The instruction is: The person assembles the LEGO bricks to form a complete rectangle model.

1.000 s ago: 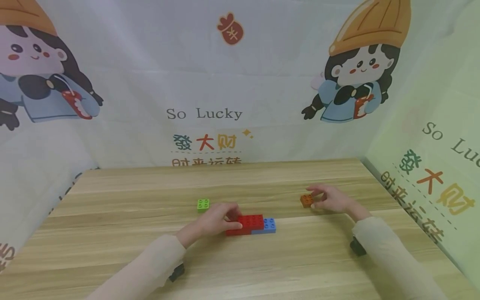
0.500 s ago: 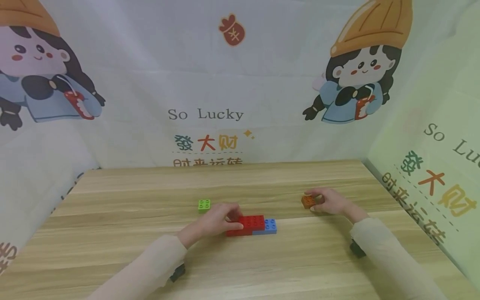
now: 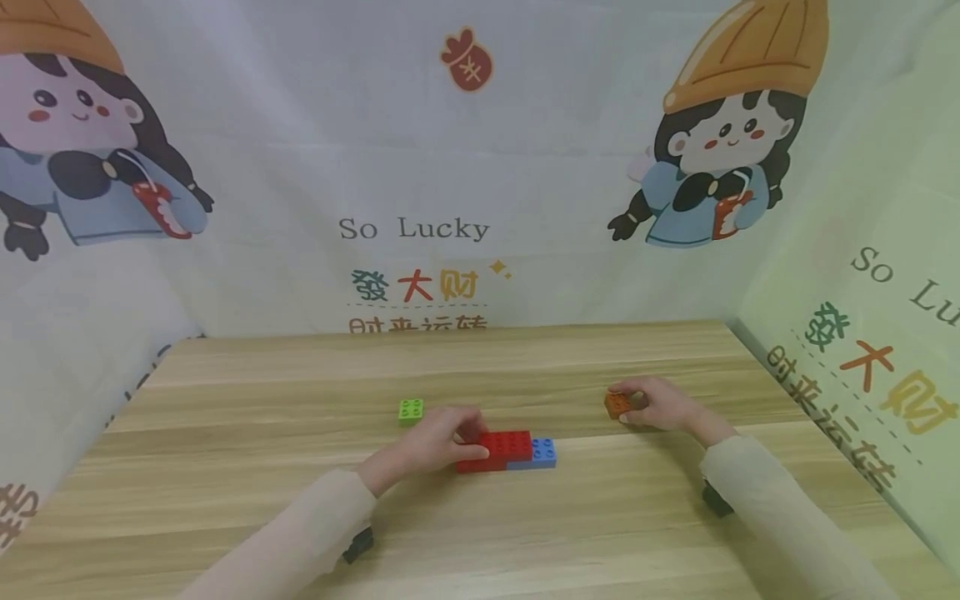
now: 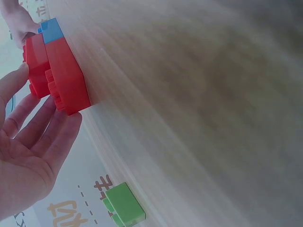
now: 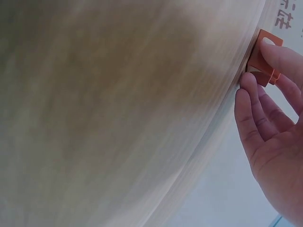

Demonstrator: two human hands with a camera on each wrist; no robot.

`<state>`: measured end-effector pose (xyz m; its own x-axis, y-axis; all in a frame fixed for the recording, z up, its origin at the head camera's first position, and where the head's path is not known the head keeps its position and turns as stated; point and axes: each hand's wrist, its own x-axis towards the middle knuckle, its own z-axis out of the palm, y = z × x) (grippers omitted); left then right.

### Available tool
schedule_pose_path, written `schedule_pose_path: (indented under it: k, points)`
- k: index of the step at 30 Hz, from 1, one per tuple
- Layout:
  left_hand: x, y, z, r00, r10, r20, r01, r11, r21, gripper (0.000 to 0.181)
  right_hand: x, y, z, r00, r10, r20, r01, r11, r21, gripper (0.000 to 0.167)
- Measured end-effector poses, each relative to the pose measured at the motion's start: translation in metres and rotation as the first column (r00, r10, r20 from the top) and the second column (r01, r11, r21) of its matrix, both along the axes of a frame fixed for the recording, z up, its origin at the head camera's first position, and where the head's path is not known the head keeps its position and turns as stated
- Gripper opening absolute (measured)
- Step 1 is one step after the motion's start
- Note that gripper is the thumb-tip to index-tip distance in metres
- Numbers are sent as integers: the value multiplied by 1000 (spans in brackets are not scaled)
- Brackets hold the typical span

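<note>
On the wooden table, my left hand [image 3: 433, 439] grips the left end of a stack of toy building bricks. Its upper red brick [image 3: 510, 444] spans a lower red brick [image 4: 68, 78] and a blue brick [image 3: 543, 451]. In the left wrist view the thumb touches the upper brick, while fingertips meet the end of the lower one. Further right, my right hand [image 3: 660, 406] pinches an orange brick [image 3: 617, 405] between thumb and fingers; the right wrist view has this orange brick [image 5: 258, 59] at or very near the tabletop.
A small green brick [image 3: 410, 411] stands behind my left hand, studs up. Printed cloth [image 3: 555, 167] hangs along the back and sides of the table [image 3: 480, 533].
My right hand's raised index finger has come down, and the fingers have closed on the orange brick. My left hand stays on the stack. The whole head view has shifted slightly.
</note>
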<state>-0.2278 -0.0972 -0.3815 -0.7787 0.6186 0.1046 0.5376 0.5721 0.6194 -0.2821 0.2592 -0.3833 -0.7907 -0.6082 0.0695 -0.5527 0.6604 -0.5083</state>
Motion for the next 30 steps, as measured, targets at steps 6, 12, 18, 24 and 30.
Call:
schedule_pose_path:
  k: [6,12,18,24,30]
  points:
    - [-2,0,-1,1000,-6,-1,6,1000,-2,19,-1,1,-1,1000,11,-6,-11,1000,-11,40]
    - [-1,0,0,1000,3,5,-3,1000,-9,18,2,1,-1,1000,-9,-4,9,1000,-12,41]
    - [0,0,1,1000,3,7,-3,1000,-7,18,5,0,-1,1000,16,9,-16,999,-43,41]
    - [-1,0,0,1000,-2,6,2,1000,-5,19,12,-3,0,1000,2,-27,-3,1000,-12,42]
    - [0,0,1,1000,3,14,-3,1000,-8,19,18,-8,1,999,-30,-46,30,1000,5,43]
